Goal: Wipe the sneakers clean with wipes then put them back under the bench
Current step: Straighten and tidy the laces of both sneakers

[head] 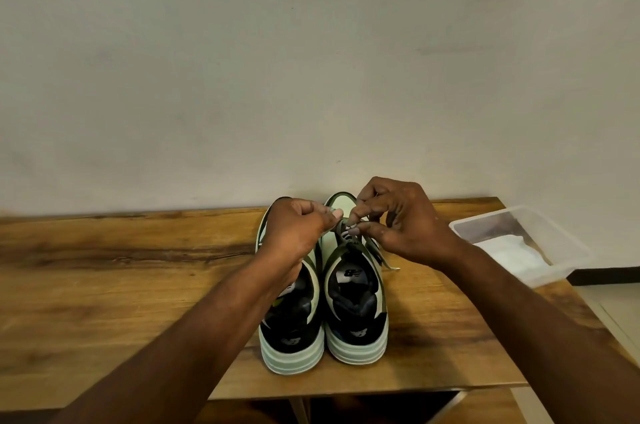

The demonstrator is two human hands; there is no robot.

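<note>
Both hands worked over the pair of sneakers [323, 306] in the head view: L hand [294, 233] had its fingers curled, pinching a lace [341, 226] of the R sneaker [356, 302] betw. thumb & fingertips, while the R hand [401, 223] pinched the same lace from the other side, its other fingers bent above it. Sneakers stood side by side, touching, heels toward the near edge of the wooden bench top [121, 285], toes toward the far wall [311, 60]. Clear plastic tray [568, 250] w/ white wipes [512, 255] sat at the bench's far R corner, well apart from the shoes.
</note>
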